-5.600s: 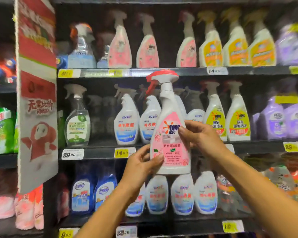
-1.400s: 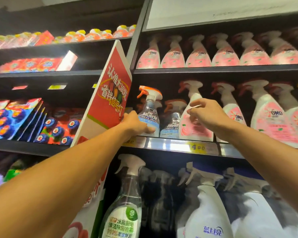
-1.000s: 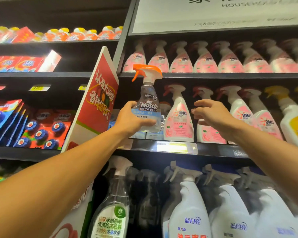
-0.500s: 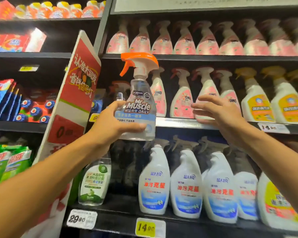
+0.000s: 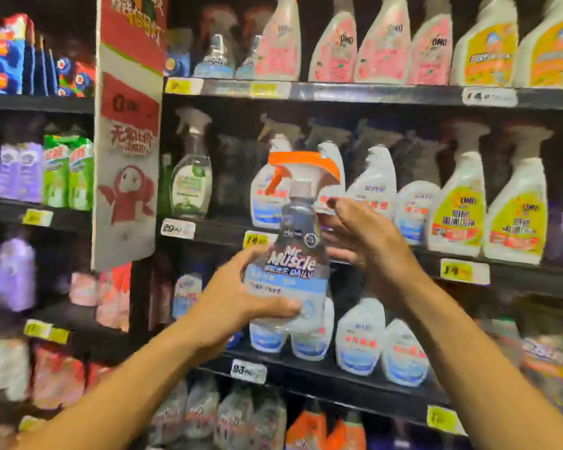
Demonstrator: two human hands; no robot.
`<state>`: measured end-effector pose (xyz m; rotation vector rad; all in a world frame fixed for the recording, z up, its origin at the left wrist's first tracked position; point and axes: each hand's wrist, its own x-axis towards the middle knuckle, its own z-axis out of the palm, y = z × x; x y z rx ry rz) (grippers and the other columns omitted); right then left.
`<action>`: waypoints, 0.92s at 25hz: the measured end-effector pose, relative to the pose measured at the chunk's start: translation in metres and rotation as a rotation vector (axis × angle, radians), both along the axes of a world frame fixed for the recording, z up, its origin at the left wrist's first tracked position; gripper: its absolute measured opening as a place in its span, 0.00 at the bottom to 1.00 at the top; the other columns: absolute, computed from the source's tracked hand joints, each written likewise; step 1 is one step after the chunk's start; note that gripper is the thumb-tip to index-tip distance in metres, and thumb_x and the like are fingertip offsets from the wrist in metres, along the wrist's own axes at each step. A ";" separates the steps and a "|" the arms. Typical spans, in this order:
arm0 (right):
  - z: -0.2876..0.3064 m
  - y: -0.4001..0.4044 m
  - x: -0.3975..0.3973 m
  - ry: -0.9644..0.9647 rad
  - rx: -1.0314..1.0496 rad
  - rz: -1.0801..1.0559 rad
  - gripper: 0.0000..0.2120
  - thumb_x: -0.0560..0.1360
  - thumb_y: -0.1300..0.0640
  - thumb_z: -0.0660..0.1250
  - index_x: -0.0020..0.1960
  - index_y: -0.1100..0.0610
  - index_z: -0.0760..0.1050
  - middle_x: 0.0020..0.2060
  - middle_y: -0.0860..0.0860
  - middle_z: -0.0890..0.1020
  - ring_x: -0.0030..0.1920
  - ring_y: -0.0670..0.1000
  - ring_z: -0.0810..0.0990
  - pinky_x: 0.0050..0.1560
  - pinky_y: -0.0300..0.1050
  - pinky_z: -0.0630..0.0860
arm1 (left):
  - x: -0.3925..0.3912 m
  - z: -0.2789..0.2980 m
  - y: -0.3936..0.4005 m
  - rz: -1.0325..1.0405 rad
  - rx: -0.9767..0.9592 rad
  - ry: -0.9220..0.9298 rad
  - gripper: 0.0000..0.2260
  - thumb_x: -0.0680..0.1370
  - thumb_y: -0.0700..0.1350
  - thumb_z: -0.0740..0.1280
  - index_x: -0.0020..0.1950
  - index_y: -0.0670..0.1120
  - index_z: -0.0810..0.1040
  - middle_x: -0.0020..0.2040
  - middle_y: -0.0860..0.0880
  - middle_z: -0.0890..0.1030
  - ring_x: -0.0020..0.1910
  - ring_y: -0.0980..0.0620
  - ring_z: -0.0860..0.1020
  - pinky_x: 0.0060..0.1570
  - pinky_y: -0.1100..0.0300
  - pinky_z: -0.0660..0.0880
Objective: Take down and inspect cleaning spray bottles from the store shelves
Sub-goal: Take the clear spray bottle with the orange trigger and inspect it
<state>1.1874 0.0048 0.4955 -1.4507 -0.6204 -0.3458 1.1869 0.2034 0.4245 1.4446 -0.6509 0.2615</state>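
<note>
Two hands on one clear spray bottle (image 5: 290,264) — left hand (image 5: 238,303) grip curled round its base, right hand (image 5: 364,241) fingers loosely open beside its neck.

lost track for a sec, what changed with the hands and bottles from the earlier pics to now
The pink bottle held in both hands earlier is gone. The left hand reached to an upper shelf, gripped the orange-topped spray bottle and brought it down, off the shelf, in front of the lower rows. The right hand, which hovered open beside it, has closed in to the bottle's neck. The left hand's grip on the bottle's lower body is unchanged in the last moments.
</note>
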 end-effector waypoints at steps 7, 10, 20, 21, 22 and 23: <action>-0.109 -0.011 -0.032 0.138 0.047 -0.058 0.03 0.77 0.61 0.68 0.48 0.59 0.79 0.40 0.50 0.87 0.38 0.46 0.85 0.36 0.39 0.80 | -0.060 -0.100 -0.027 -0.064 0.144 0.248 0.37 0.59 0.41 0.81 0.66 0.44 0.73 0.57 0.46 0.84 0.55 0.48 0.82 0.56 0.53 0.79; -0.128 -0.017 -0.042 0.173 0.140 -0.110 0.04 0.76 0.60 0.69 0.47 0.61 0.80 0.42 0.55 0.87 0.42 0.54 0.84 0.46 0.50 0.81 | -0.068 -0.112 -0.026 -0.227 0.083 0.335 0.27 0.67 0.36 0.74 0.65 0.44 0.74 0.60 0.47 0.83 0.56 0.50 0.81 0.52 0.59 0.78; -0.174 0.014 -0.059 0.286 0.269 -0.106 0.20 0.73 0.47 0.69 0.54 0.62 0.81 0.50 0.60 0.86 0.47 0.56 0.84 0.51 0.50 0.81 | -0.074 -0.161 -0.008 -0.352 -0.114 0.469 0.21 0.66 0.41 0.76 0.59 0.43 0.82 0.57 0.39 0.83 0.56 0.43 0.83 0.51 0.57 0.79; -0.183 0.019 -0.062 0.322 0.318 -0.100 0.21 0.73 0.46 0.68 0.55 0.62 0.81 0.50 0.59 0.86 0.48 0.56 0.85 0.50 0.49 0.82 | -0.076 -0.166 -0.006 -0.342 -0.123 0.482 0.21 0.65 0.42 0.77 0.57 0.44 0.82 0.56 0.39 0.84 0.55 0.43 0.83 0.50 0.58 0.79; -0.191 0.023 -0.064 0.351 0.361 -0.103 0.21 0.73 0.46 0.68 0.56 0.62 0.81 0.51 0.60 0.86 0.49 0.56 0.85 0.50 0.48 0.82 | -0.078 -0.169 -0.005 -0.332 -0.122 0.493 0.20 0.64 0.43 0.77 0.56 0.45 0.83 0.56 0.39 0.84 0.55 0.43 0.83 0.49 0.58 0.79; -0.198 0.024 -0.067 0.367 0.388 -0.114 0.21 0.73 0.47 0.68 0.57 0.62 0.81 0.51 0.60 0.86 0.49 0.56 0.85 0.50 0.47 0.82 | -0.079 -0.172 -0.004 -0.329 -0.117 0.498 0.20 0.64 0.43 0.77 0.55 0.46 0.84 0.55 0.40 0.84 0.54 0.43 0.83 0.48 0.59 0.79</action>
